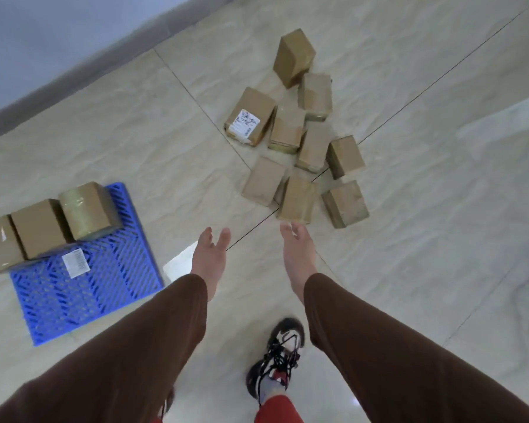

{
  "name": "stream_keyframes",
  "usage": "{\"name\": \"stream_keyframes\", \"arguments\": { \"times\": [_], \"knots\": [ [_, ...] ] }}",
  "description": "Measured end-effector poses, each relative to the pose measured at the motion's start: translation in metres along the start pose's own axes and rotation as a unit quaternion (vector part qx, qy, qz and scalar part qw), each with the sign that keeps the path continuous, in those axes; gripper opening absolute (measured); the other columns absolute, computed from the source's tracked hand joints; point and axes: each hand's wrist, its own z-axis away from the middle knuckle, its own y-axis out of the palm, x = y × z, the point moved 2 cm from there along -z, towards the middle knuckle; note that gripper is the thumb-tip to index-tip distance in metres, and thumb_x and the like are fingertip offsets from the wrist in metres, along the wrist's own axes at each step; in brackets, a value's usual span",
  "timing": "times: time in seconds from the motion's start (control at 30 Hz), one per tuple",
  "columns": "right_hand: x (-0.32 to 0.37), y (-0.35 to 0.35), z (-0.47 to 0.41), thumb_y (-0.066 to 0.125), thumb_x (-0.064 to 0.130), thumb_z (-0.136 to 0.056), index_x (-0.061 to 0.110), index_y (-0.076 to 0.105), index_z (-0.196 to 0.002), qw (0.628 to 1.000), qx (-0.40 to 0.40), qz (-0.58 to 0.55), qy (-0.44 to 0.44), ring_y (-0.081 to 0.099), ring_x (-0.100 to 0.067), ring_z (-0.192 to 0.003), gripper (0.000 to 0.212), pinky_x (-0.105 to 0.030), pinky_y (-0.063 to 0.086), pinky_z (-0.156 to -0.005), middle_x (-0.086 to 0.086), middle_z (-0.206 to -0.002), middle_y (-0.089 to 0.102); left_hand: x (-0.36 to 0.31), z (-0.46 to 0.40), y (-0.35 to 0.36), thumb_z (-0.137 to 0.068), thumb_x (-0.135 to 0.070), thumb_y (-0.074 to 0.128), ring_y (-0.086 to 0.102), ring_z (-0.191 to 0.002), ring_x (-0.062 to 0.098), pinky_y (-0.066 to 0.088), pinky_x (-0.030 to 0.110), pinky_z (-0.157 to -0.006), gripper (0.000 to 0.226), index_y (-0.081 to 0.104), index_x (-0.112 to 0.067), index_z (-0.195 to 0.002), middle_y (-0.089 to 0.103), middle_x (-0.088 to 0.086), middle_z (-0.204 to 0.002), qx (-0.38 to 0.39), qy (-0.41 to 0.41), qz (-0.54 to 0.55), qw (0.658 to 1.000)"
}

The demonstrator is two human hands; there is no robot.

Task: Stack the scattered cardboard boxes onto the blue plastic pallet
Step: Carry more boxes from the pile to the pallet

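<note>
Both hands reach out empty, fingers spread. The right hand [297, 239] is nearer the nearest box [297, 198], just short of it; the box's long axis runs away from the person. The left hand [211, 251] trails. The pallet [83, 300] lies well left of that box.

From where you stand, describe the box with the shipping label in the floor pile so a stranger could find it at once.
Start at the loose cluster of cardboard boxes on the tiled floor, up and to the right of the blue plastic pallet. Go to the cluster's left edge, towards its far end. The labelled box lies flat there, the only one in the cluster showing a white printed shipping label.
</note>
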Motion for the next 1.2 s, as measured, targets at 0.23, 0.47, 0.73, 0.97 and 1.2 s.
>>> {"name": "stream_keyframes", "arguments": {
  "times": [0.23,0.47,0.73,0.97,1.2],
  "knots": [
    [0.023,-0.018,-0.048,0.045,0.045,-0.102,0.025,0.052,-0.144,0.999,0.037,-0.004,0.01,0.048,-0.017,-0.132,0.047,-0.035,0.037,-0.105,0.003,-0.147,0.052,-0.017,-0.023,0.044,-0.1,-0.05,0.051,0.033,-0.149,0.016,0.023,0.024,-0.109,0.071,0.025,-0.023,-0.16,0.032,-0.002,-0.164,-0.003,0.017,-0.03,0.999],
    [0.054,-0.018,-0.121,0.034,0.038,-0.105,0.02,0.042,-0.152,0.997,0.037,0.071,-0.004,0.041,-0.025,-0.141,0.051,-0.035,0.033,-0.108,-0.003,-0.159,0.041,-0.025,-0.082,0.033,-0.103,-0.047,0.045,0.03,-0.15,0.023,0.022,0.037,-0.122,0.066,0.022,-0.024,-0.16,0.03,0.0,-0.164,-0.029,-0.006,-0.085,0.996],
    [0.082,0.0,-0.23,0.028,0.042,-0.108,0.025,0.003,-0.165,0.949,-0.003,0.273,-0.156,-0.001,-0.013,-0.159,0.064,-0.041,0.006,-0.128,0.008,-0.173,-0.001,-0.039,-0.18,0.038,-0.105,-0.04,0.04,0.004,-0.157,0.03,0.014,0.046,-0.123,0.071,0.006,-0.017,-0.163,0.0,0.01,-0.17,-0.148,0.087,-0.299,0.939],
    [0.059,0.053,-0.316,0.028,0.039,-0.11,0.018,-0.001,-0.165,0.9,0.074,0.377,-0.206,-0.01,-0.017,-0.159,0.066,-0.038,0.001,-0.128,0.001,-0.173,-0.007,-0.029,-0.26,0.104,-0.104,-0.04,0.045,-0.006,-0.157,0.027,0.004,0.039,-0.126,0.075,0.002,-0.021,-0.163,-0.009,0.009,-0.17,-0.127,0.114,-0.198,0.965],
    [0.035,0.085,-0.357,0.031,0.041,-0.109,0.012,0.015,-0.163,0.903,0.139,0.383,-0.133,0.013,-0.026,-0.157,0.064,-0.039,0.013,-0.126,-0.009,-0.171,0.016,-0.018,-0.296,0.155,-0.1,-0.059,0.039,0.022,-0.154,0.026,0.024,0.046,-0.122,0.074,0.001,-0.039,-0.16,0.007,0.002,-0.17,-0.046,-0.042,0.046,0.997]
  ]
}}
